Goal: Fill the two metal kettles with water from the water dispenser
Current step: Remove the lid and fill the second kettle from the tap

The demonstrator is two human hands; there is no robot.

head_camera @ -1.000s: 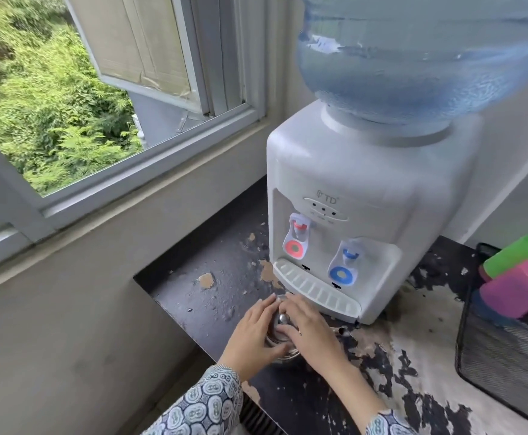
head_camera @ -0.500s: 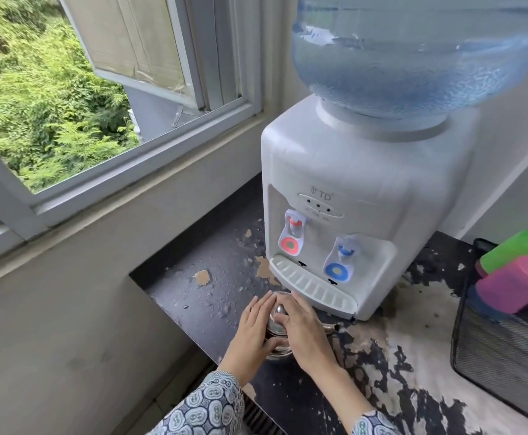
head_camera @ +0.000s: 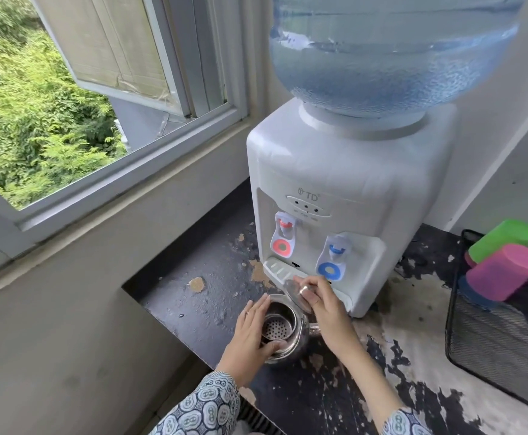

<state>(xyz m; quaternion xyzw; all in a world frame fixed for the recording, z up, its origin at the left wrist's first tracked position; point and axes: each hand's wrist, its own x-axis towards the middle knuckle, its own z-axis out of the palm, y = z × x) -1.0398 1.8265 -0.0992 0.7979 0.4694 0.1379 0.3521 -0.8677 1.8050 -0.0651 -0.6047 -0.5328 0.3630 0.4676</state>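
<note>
Head view, kettle-filling task at the opening stage. A small metal kettle stands on the worn dark surface, just in front of the water dispenser and to the left of its drip tray; it is not yet under either tap. Its mouth is uncovered, and a perforated strainer basket sits inside; no water is visible in it, though the strainer hides the bottom. The spout points right.

The left hand rests against the kettle's left flank, fingers straight and held together along the rim, thumb across the near side, steadying the body. The right hand pinches the lid by its knob between thumb and curled fingers, holding it tilted, clear of the opening, at the back right of the kettle and just before the tray.

The red tap and blue tap are both untouched, and the bottle above holds water.

Judged progress: only the lid removal of one kettle is done. Setting the lid aside, placing the kettle beneath a tap and filling it remain, as does the whole sequence for the second kettle, which is not in view. Coloured cups lie in a mesh basket at right.
</note>
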